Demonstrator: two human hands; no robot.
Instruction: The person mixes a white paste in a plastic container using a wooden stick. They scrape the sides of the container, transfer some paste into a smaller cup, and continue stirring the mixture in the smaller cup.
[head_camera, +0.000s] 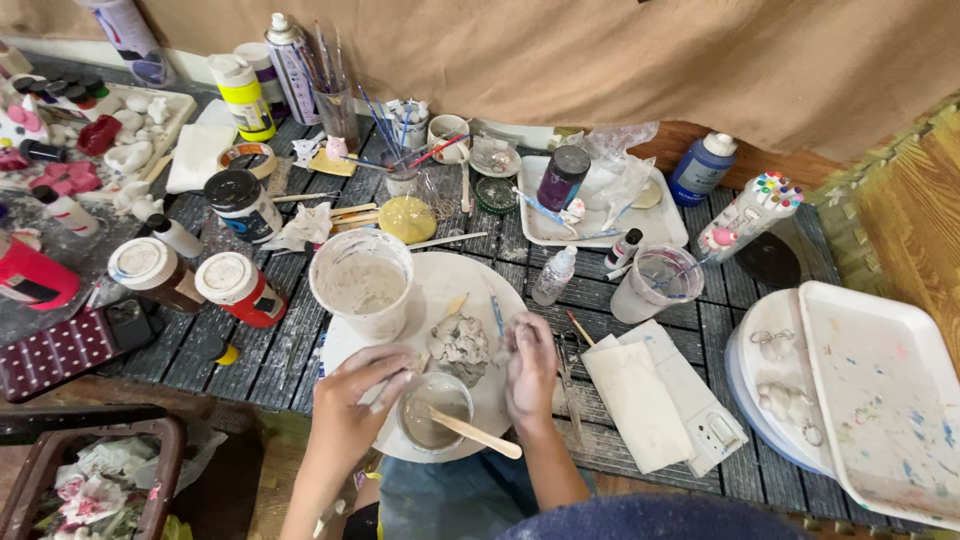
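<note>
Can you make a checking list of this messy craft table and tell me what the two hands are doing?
Surface: dark slatted table, paint-smeared.
Job's things: grey clay lump on white round plate; small cup with wooden stick; white tub.
Clutter: paint bottles, brush jar, trays, tape roll.
Hands: left hand holds a thin tool in its grip; right hand rests beside the clay.
Cables: nothing seen.
Surroundings: brown cloth backdrop, wooden floor.

Paint bottles (240, 95), brushes (335, 60) and white trays (880, 400) crowd the table (250, 360).
</note>
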